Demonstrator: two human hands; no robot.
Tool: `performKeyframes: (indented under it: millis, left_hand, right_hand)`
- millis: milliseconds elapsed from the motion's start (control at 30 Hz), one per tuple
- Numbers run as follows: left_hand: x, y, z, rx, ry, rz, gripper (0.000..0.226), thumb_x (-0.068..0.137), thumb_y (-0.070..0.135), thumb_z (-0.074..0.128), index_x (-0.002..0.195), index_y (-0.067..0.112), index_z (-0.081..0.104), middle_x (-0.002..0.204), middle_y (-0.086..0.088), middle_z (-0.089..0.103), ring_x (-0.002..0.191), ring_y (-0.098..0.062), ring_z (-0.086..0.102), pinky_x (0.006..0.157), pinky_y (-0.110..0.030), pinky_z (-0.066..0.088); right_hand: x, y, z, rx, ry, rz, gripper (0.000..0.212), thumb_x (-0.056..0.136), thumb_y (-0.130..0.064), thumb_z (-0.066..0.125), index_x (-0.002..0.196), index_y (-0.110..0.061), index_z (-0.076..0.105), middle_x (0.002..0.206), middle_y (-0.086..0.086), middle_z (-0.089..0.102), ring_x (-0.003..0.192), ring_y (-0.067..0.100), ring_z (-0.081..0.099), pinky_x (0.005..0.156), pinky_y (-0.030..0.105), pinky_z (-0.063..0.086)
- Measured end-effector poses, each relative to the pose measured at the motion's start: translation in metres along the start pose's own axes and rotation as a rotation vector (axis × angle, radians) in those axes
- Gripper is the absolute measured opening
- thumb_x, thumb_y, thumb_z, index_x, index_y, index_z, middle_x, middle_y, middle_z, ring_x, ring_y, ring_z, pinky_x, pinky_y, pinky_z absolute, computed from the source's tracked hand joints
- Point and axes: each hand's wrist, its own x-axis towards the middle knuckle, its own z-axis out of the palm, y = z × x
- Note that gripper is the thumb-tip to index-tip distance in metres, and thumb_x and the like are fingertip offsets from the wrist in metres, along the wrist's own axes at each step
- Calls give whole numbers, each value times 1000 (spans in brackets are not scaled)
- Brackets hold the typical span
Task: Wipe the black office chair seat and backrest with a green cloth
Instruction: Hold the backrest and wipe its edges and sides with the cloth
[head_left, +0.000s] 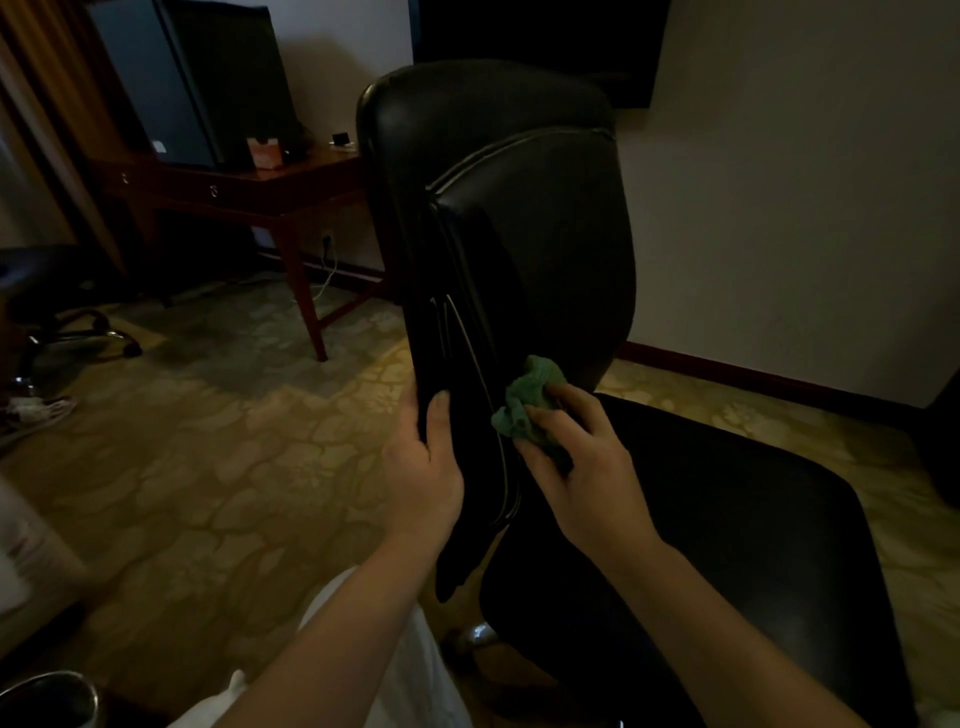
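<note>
The black office chair stands in the middle of the view, its tall backrest (524, 218) upright and its wide seat (727, 519) stretching to the lower right. My left hand (423, 467) grips the backrest's left edge near its bottom, thumb on the front. My right hand (582, 467) holds a crumpled green cloth (530, 402) and presses it against the lower front of the backrest, just right of the stitched seam. Part of the cloth is hidden under my fingers.
A wooden desk (249, 182) with a dark screen and small items stands at the back left. Another chair's wheeled base (78, 332) sits at far left. Patterned carpet (218, 467) covers the floor. A pale wall (805, 208) runs behind the chair.
</note>
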Motion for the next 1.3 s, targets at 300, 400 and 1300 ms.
performKeyframes:
  millis: [300,400,1300]
  left_hand:
    - [0,2,-1,23,-11,-11,58,96,59,35,146,31,44,130,13,61,119,-5,58,101,-40,51]
    - [-1,3,-1,24,-7,-3,55,97,57,35,144,29,46,129,13,61,118,-4,58,100,-39,51]
    - [-4,11,-2,-39,-17,-39,38,101,46,39,136,35,50,119,14,65,111,-2,61,91,-25,52]
  right_hand:
    - [15,-4,-9,35,94,-31,28,89,-17,68,117,-11,69,128,-9,52,117,-2,49,97,6,40]
    - [22,-10,-7,47,140,-48,33,92,-18,66,124,-13,66,131,-2,54,120,3,51,100,14,44]
    - [19,-27,-1,199,145,127,31,91,-19,68,122,-20,67,135,-9,49,124,-2,46,101,7,38]
